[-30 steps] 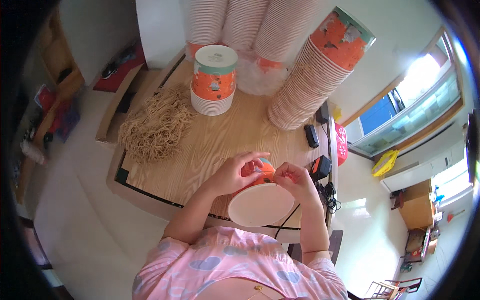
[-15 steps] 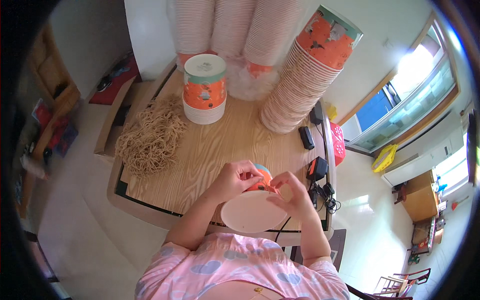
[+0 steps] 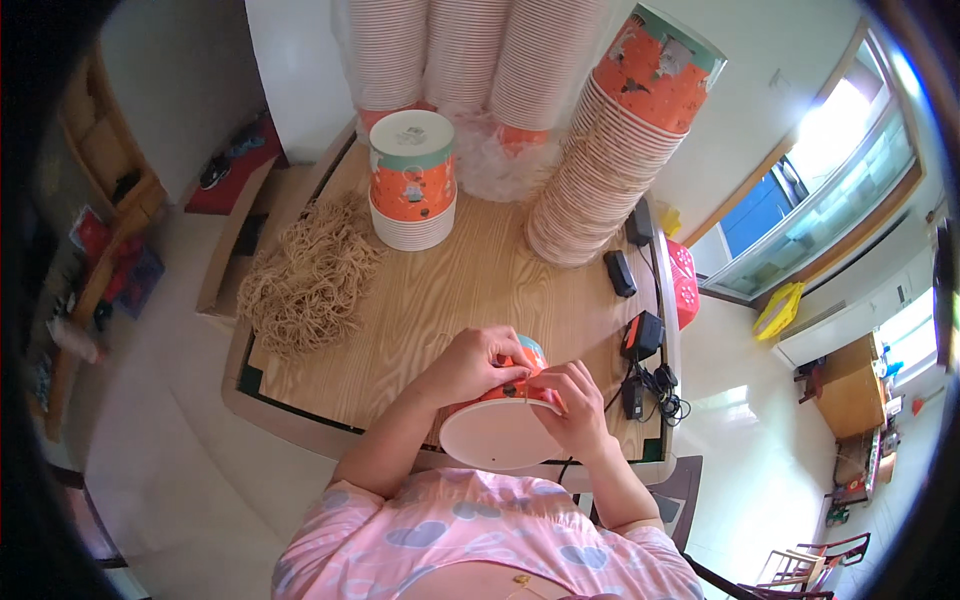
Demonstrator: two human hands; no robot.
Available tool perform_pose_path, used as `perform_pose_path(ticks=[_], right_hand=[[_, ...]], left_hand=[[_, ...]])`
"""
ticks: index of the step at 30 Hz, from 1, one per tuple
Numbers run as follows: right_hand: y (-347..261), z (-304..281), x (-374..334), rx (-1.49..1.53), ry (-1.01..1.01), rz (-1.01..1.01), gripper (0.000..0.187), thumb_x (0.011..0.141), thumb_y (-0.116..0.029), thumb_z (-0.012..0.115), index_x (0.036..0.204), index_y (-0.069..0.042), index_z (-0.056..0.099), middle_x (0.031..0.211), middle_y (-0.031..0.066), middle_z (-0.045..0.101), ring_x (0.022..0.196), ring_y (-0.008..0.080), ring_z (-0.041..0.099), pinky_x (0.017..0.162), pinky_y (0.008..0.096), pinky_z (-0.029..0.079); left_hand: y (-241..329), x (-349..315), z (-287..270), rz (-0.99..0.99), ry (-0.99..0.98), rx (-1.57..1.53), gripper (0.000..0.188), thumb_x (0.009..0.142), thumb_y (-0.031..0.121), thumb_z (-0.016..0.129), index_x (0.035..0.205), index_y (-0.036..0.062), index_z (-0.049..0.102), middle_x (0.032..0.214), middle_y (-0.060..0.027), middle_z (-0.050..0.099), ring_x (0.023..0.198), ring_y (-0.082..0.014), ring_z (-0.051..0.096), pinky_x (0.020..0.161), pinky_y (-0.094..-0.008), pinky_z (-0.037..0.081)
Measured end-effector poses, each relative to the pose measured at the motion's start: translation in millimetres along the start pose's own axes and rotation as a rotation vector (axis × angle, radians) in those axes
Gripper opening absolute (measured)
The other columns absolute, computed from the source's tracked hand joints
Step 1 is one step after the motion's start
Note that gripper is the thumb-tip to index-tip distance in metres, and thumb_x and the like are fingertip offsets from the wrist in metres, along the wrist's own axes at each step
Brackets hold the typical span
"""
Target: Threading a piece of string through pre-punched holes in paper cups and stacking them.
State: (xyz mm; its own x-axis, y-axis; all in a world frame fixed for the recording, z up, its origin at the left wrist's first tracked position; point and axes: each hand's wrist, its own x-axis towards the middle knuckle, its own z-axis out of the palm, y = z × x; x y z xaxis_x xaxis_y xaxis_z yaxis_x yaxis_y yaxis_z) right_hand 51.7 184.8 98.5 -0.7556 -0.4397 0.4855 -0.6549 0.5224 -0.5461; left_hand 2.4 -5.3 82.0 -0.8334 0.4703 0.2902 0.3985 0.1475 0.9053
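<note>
While the left hand (image 3: pixel 480 362) presses its grip together, thumb against fingertips, at its orange printed side, a paper-looking tub (image 3: pixel 500 440) sits tipped near the front edge of the table (image 3: pixel 425 290), its broad white round end toward the person and a green band at the far end. Whatever the left grip pinches is too fine to make out. The right hand (image 3: pixel 578 408) bends its fingers at the tub's near rim; I cannot tell whether that grip closes on something.

Farther back on the streaky wood grain, a short stack of upturned tubs (image 3: pixel 412 190) bears small grey marks on its flat round base, too small to read. Left of it lies a tangled heap of coarse tan twine (image 3: pixel 310 280). A tall ribbed stack (image 3: pixel 608 160) slants at the right, and white ribbed columns (image 3: pixel 462 60) rise behind, with crinkled clear film (image 3: pixel 500 165) around their feet.
</note>
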Motion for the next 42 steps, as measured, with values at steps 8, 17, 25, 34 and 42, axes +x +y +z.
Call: perform_pose_path(ticks=[8, 17, 25, 34, 42], right_hand=[[-7.9, 5.4, -1.4, -0.01, 0.072, 0.05, 0.024, 0.067, -0.003, 0.07, 0.089, -0.007, 0.06, 0.087, 0.0085, 0.059, 0.082, 0.0275, 0.055, 0.072, 0.0364, 0.045], [-7.6, 4.0, 0.0, -0.104, 0.065, -0.007, 0.025, 0.066, -0.003, 0.07, 0.088, -0.007, 0.06, 0.086, 0.0074, 0.059, 0.08, 0.0261, 0.055, 0.071, 0.0354, 0.045], [-9.8, 3.6, 0.8, -0.102, 0.016, 0.013, 0.024, 0.068, -0.007, 0.066, 0.092, -0.009, 0.059, 0.087, 0.0066, 0.057, 0.084, 0.0264, 0.053, 0.077, 0.0376, 0.041], [-11.0, -0.2, 4.6, -0.097, 0.025, -0.088, 0.022, 0.066, 0.0, 0.069, 0.086, -0.006, 0.059, 0.084, 0.0083, 0.06, 0.077, 0.0266, 0.056, 0.069, 0.0354, 0.045], [-9.0, 0.1, 3.9, -0.099, 0.04, -0.009, 0.025, 0.068, 0.0, 0.069, 0.089, -0.005, 0.057, 0.086, 0.0079, 0.06, 0.077, 0.0264, 0.056, 0.067, 0.0355, 0.045]], left_hand=[[5.4, -4.3, 1.2, -0.013, 0.078, 0.06, 0.009, 0.071, 0.009, 0.071, 0.079, 0.0045, 0.069, 0.078, -0.0088, 0.061, 0.072, -0.0226, 0.061, 0.066, -0.0315, 0.048], [8.2, -5.7, 2.3, 0.005, 0.097, 0.067, 0.008, 0.071, 0.007, 0.071, 0.076, 0.0025, 0.067, 0.076, -0.0094, 0.06, 0.071, -0.0229, 0.061, 0.065, -0.0318, 0.048], [12.0, -6.3, 3.2, -0.029, 0.125, 0.069, 0.007, 0.071, 0.006, 0.069, 0.076, 0.0023, 0.067, 0.077, -0.0095, 0.061, 0.067, -0.0232, 0.061, 0.062, -0.0323, 0.049], [7.7, -9.7, 3.6, -0.056, 0.238, 0.101, 0.007, 0.072, 0.005, 0.068, 0.073, 0.0005, 0.063, 0.076, -0.009, 0.06, 0.064, -0.0228, 0.06, 0.058, -0.0314, 0.047], [8.6, -10.6, 0.6, -0.041, 0.193, 0.173, 0.007, 0.071, 0.006, 0.069, 0.073, 0.0012, 0.063, 0.077, -0.0085, 0.06, 0.067, -0.0225, 0.06, 0.06, -0.0316, 0.047]])
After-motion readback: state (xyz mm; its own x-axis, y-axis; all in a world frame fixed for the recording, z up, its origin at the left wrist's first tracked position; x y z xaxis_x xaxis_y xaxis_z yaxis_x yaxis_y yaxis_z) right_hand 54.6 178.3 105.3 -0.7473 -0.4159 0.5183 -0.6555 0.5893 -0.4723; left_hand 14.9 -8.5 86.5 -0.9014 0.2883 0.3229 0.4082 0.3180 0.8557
